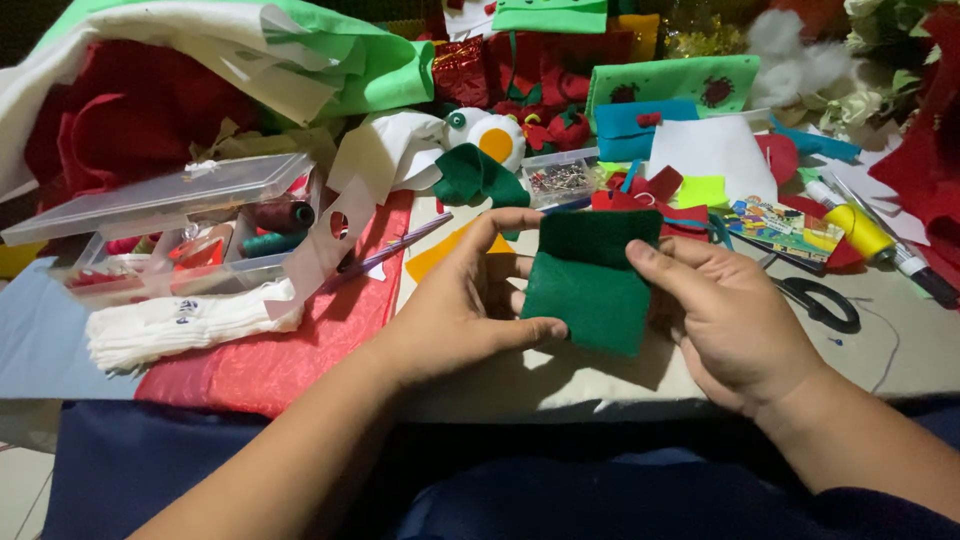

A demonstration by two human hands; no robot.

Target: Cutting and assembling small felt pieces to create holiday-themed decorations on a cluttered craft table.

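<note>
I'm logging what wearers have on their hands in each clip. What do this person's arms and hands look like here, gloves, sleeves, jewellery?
Both hands are bare: no gloves, and no rings or watch that I can see. The left hand and its forearm are uncovered down to the bottom edge of the picture. The right hand has a bare wrist, with a dark navy sleeve showing at the lower right corner.
</note>
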